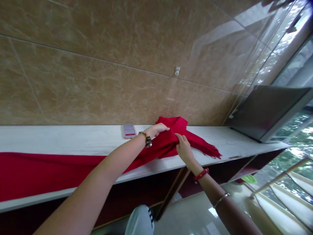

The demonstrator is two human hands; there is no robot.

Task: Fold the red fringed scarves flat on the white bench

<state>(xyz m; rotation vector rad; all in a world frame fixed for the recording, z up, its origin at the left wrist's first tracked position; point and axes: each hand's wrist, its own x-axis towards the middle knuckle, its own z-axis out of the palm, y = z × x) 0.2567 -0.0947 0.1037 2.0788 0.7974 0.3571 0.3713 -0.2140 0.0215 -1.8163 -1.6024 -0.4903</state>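
A long red scarf (56, 171) lies along the white shelf top, stretching from the left edge of the view to its fringed end right of my hands. Between my hands the cloth is bunched and folded, with one part lying up against the wall. My left hand (160, 129) grips the bunched part from the left, its fingertips partly hidden in the folds. Close by on the right, my right hand (184, 147) pinches the near edge of the same cloth. A phone (129, 131) with a lit screen lies just left of my left hand.
The white shelf top (73, 140) runs along a brown tiled wall (110, 85), with dark open compartments (144, 186) below. At its right end stands a dark grey box-like appliance (264, 111). A small white hook (177, 70) is on the wall. A railing (281, 176) is at lower right.
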